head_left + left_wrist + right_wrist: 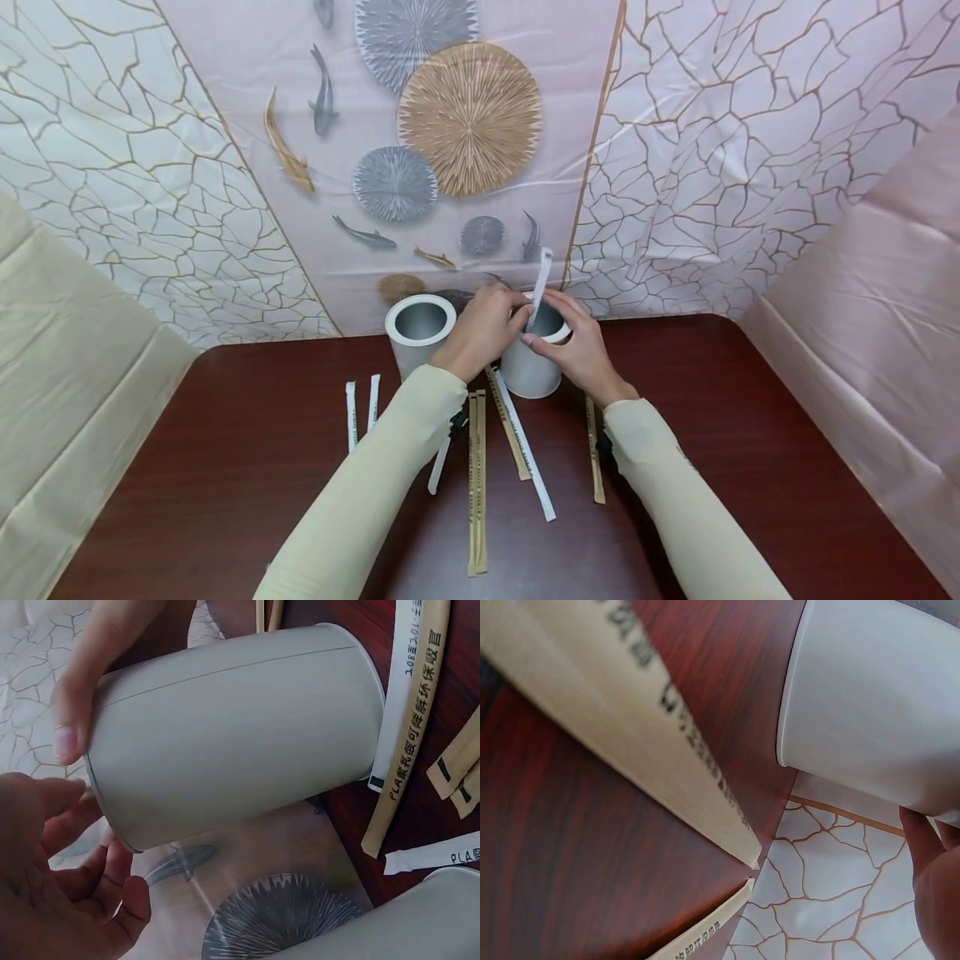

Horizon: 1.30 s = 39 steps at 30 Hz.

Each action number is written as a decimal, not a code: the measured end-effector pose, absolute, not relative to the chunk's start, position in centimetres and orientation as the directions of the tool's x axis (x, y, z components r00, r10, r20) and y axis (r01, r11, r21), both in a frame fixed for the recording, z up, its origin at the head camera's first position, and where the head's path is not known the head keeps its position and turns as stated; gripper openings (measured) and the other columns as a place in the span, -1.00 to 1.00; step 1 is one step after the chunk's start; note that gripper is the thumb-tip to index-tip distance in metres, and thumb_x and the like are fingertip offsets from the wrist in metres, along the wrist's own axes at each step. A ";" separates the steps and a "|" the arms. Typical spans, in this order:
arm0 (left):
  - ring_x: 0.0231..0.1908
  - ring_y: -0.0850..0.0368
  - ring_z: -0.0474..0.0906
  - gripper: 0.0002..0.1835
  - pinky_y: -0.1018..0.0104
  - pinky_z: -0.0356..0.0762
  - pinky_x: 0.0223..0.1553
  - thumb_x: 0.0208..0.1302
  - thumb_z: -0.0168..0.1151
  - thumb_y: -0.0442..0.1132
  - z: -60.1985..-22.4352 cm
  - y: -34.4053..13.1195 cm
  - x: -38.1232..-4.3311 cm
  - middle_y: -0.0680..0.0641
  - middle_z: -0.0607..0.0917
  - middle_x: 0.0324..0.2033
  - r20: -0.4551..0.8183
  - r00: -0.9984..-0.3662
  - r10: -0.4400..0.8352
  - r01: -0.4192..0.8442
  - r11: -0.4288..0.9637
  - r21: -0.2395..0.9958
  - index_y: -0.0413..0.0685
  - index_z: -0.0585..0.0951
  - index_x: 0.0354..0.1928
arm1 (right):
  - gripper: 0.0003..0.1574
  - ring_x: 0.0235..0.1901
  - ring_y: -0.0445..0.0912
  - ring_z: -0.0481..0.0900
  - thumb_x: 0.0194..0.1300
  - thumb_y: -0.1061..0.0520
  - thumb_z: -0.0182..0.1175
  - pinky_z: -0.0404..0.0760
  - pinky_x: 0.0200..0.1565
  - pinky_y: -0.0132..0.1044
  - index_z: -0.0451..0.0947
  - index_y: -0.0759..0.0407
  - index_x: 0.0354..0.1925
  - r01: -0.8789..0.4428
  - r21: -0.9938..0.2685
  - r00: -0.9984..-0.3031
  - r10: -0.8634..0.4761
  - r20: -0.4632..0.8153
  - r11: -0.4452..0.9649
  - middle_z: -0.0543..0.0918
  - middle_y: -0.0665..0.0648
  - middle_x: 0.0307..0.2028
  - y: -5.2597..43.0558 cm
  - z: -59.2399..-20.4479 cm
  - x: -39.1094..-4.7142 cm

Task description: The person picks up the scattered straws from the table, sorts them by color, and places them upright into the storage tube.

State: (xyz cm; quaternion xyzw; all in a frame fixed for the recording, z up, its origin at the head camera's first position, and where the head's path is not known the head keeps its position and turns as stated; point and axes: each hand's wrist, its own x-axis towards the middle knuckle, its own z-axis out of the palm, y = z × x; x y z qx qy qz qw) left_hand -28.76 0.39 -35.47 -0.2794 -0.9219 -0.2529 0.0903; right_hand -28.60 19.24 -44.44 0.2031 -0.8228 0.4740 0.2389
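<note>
A white paper-wrapped straw [543, 275] stands upright, slightly tilted, in the mouth of the right-hand pale grey canister [531, 373]. My left hand [486, 329] pinches the straw low down, at the rim. Opposite it, my right hand [581, 346] grips that rim, its thumb toward me and its fingers behind. The left wrist view has the canister [232, 742] from the side; the left hand's [45, 870] fingers curl at its rim, and the straw is hidden there. In the right wrist view, part of the right hand [939, 892] touches the canister wall [870, 697].
A second canister [420, 329], upright with its mouth showing, stands to the left. Several wrapped straws lie on the dark red table [712, 467]: white ones [351, 417] at left, a brown pair [477, 483] in the middle, another brown straw [594, 450] by the right sleeve. Patterned cloth backs the table.
</note>
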 end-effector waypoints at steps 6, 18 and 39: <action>-0.11 0.09 0.64 -0.68 0.12 0.60 -0.07 0.63 0.15 -0.07 -34.8 -0.7 -27.9 -0.02 0.76 -0.07 0.322 -0.857 0.401 0.515 0.665 0.541 -0.02 0.78 0.14 | -0.12 0.44 0.16 0.42 0.13 0.13 0.60 0.37 0.39 0.15 0.55 0.23 0.39 -0.567 -0.674 -0.796 -0.105 0.596 0.473 0.52 0.22 0.42 19.2 -44.5 -28.6; -0.34 0.03 0.78 -0.71 0.15 0.77 -0.21 0.53 0.24 -0.22 -37.5 -3.3 -21.5 -0.26 0.78 -0.26 0.013 -0.978 0.209 0.057 0.207 0.977 -0.33 0.71 0.04 | -0.13 0.40 0.10 0.48 0.10 0.16 0.62 0.40 0.36 -0.02 0.57 0.25 0.37 -0.583 -0.678 -0.787 -0.106 0.608 0.448 0.56 0.21 0.39 18.7 -44.5 -28.7; -0.80 0.22 0.57 -0.75 0.39 0.56 -0.46 0.25 0.50 -0.29 -45.0 0.7 -22.5 0.03 0.58 -0.83 -0.091 -0.983 0.162 0.043 0.674 0.737 -0.16 0.61 -0.49 | -0.18 0.40 0.33 0.42 0.10 0.37 0.55 0.27 0.31 -0.45 0.52 0.50 0.32 -0.583 -0.708 -0.793 -0.089 0.603 0.398 0.50 0.47 0.36 17.9 -42.8 -27.4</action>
